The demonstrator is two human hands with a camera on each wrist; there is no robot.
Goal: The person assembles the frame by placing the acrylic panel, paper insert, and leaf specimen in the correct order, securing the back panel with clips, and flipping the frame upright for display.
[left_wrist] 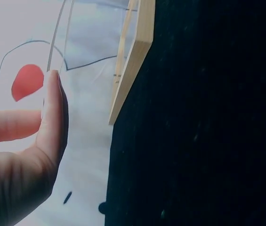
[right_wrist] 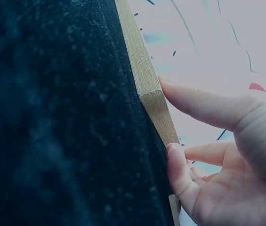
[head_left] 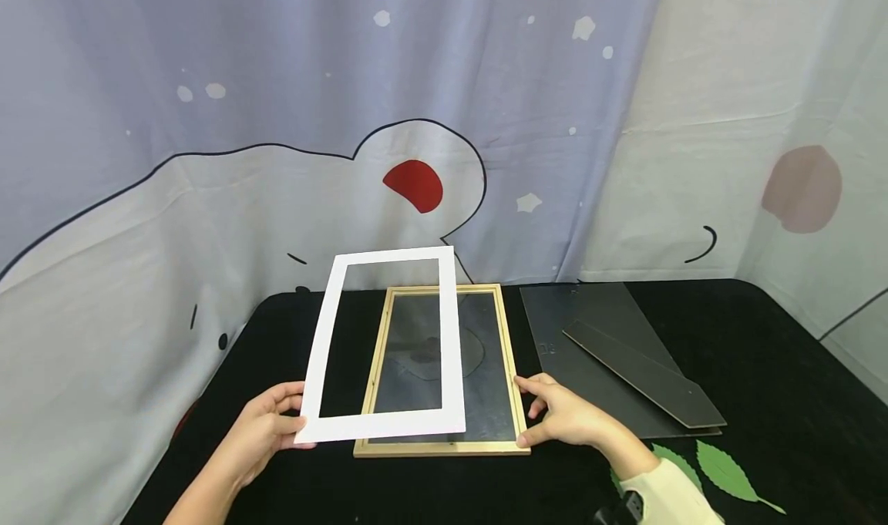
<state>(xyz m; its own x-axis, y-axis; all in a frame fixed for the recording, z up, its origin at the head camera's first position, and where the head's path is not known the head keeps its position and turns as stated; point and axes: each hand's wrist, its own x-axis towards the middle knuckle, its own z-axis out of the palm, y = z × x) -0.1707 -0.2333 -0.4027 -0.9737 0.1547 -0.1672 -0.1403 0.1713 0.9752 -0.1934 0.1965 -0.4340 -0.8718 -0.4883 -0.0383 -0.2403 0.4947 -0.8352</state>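
Note:
A white rectangular mat (head_left: pixel 453 348) with a large window is held up at a tilt by my left hand (head_left: pixel 264 429). Its lower left corner is between my thumb and fingers. In the left wrist view, the thumb of the left hand (left_wrist: pixel 29 155) presses on the thin sheet. Behind and below the mat lies a light wooden picture frame (head_left: pixel 444 449) with a dark, reflective pane (head_left: pixel 482 402). My right hand (head_left: pixel 565 413) holds the frame's right side, thumb at the near corner and fingertips farther up. The right wrist view shows these fingers (right_wrist: pixel 177 162) against the wood.
Right of the frame, a dark flat board (head_left: pixel 597 378) lies on the black table (head_left: pixel 312 494), with a narrower dark piece (head_left: pixel 645 375) resting on it. Green leaves (head_left: pixel 724 469) lie near the front right. A patterned curtain (head_left: pixel 264 209) hangs behind the table.

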